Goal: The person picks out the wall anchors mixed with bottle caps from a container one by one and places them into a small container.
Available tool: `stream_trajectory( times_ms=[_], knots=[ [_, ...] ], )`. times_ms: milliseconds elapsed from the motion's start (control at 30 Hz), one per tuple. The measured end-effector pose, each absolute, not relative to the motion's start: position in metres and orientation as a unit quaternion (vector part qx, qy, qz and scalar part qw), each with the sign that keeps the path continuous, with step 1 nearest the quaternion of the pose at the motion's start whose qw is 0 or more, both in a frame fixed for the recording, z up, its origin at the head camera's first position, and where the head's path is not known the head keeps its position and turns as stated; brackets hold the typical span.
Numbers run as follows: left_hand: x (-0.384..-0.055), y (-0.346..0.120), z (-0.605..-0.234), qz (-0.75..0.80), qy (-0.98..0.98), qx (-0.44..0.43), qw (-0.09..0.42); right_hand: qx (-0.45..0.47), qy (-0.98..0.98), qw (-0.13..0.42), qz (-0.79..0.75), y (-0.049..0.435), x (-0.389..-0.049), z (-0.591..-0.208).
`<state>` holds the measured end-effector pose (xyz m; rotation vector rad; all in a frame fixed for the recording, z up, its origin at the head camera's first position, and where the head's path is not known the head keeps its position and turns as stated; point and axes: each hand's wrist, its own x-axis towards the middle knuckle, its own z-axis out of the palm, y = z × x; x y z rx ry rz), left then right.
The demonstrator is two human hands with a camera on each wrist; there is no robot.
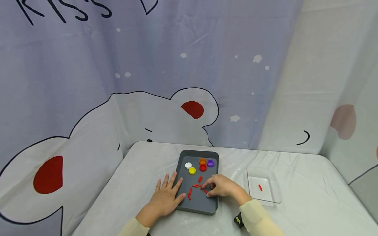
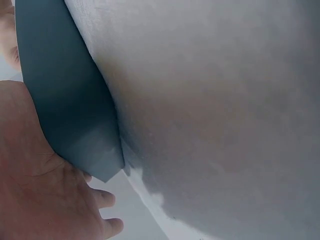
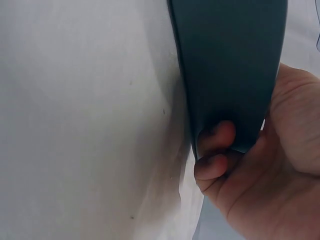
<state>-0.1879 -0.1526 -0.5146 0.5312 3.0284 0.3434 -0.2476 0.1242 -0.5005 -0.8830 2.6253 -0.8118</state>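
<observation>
A dark grey tray [image 1: 198, 206] lies on the table with several small red sticks [image 1: 190, 191] scattered over its lower half. My left hand [image 1: 165, 198] rests across the tray's left edge, fingers straight and spread, thumb over the rim. From the right, my right hand [image 1: 222, 186] reaches over the opposite rim. Its bent index finger and thumb lie on either side of a red stick [image 1: 205, 191]; I cannot tell if they pinch it. In the right wrist view the tray wall [image 3: 230, 65] hides those fingertips, while other curled fingers [image 3: 212, 167] show outside it.
White, yellow, orange, red and purple round caps [image 1: 192, 170] sit in the tray's far half. A clear plastic box [image 1: 276, 193] stands right of the tray with one red stick [image 1: 260, 187] in it. A printed curtain [image 1: 236, 82] hangs behind the white-covered table.
</observation>
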Motion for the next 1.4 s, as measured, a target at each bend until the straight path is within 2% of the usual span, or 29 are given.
stream_trajectory(
  times_ms=[233, 500, 1000, 1400],
  knots=[
    [-0.184, -0.149, -0.508, 0.106, 0.979, 0.171, 0.026, -0.284, 0.906, 0.127, -0.286, 0.120, -0.246, -0.500],
    [-0.190, -0.153, -0.521, 0.098, 0.980, 0.171, 0.015, -0.266, 0.909, 0.132, -0.294, 0.116, -0.242, -0.499],
    [-0.186, -0.149, -0.510, 0.108, 0.979, 0.174, 0.021, -0.273, 0.916, 0.114, -0.271, 0.117, -0.243, -0.499],
    [-0.187, -0.153, -0.516, 0.112, 0.977, 0.182, 0.013, -0.274, 0.901, 0.146, -0.303, 0.119, -0.244, -0.498]
  ],
)
